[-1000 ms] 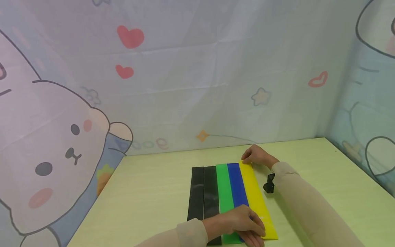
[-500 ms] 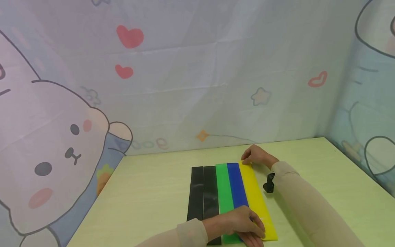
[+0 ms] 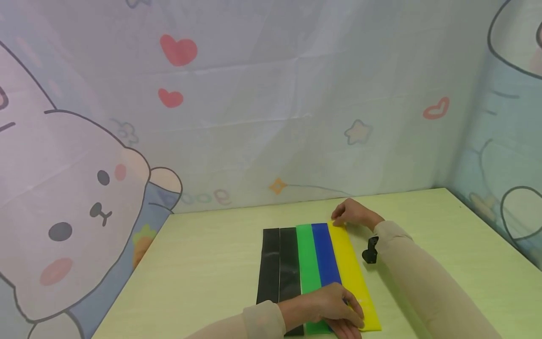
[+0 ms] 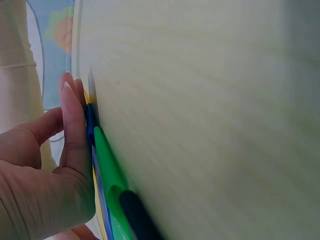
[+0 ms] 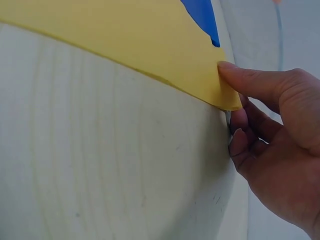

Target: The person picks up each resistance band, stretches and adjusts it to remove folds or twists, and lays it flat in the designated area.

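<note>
Several long flat strips lie side by side on the table: two black strips (image 3: 268,263), a green strip (image 3: 308,254), a blue strip (image 3: 326,249) and, rightmost, a yellow strip (image 3: 349,268). My right hand (image 3: 354,214) pinches the far corner of the yellow strip, thumb on top and fingers at its underside, as the right wrist view shows. At the near end, my left hand (image 3: 326,303) lies across the green and blue strips, its fingertips resting at the yellow one. Its fingers (image 4: 74,130) are fairly straight along the strips' ends, which look slightly curled in the left wrist view.
The pale yellow table (image 3: 211,263) extends to both sides of the strips. Behind it hangs a cloth backdrop (image 3: 254,117) with cartoon prints. A small black device (image 3: 370,252) sits at the right wrist.
</note>
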{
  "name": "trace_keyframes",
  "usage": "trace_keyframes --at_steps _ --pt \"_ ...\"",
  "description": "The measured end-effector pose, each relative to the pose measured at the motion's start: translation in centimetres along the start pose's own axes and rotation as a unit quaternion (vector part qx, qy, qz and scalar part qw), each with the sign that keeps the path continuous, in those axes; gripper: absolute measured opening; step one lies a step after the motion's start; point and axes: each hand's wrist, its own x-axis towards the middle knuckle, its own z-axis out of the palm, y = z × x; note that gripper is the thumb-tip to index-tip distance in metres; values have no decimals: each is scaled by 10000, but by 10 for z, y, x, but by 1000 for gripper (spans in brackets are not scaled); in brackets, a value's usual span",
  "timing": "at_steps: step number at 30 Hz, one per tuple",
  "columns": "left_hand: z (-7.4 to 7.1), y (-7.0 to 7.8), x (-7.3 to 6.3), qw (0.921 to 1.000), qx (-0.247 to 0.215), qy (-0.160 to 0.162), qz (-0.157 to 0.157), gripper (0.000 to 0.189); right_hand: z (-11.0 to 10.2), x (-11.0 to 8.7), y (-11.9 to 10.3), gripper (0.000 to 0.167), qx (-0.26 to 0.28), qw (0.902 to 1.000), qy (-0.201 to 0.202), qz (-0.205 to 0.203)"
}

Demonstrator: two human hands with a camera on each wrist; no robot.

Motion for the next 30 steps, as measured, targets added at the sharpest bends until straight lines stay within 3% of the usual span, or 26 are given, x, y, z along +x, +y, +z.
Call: trace_keyframes --at_steps 30 --pt "1 -1 -4 9999 87 14 -83 8 2 -1 -2 14 28 10000 21 55"
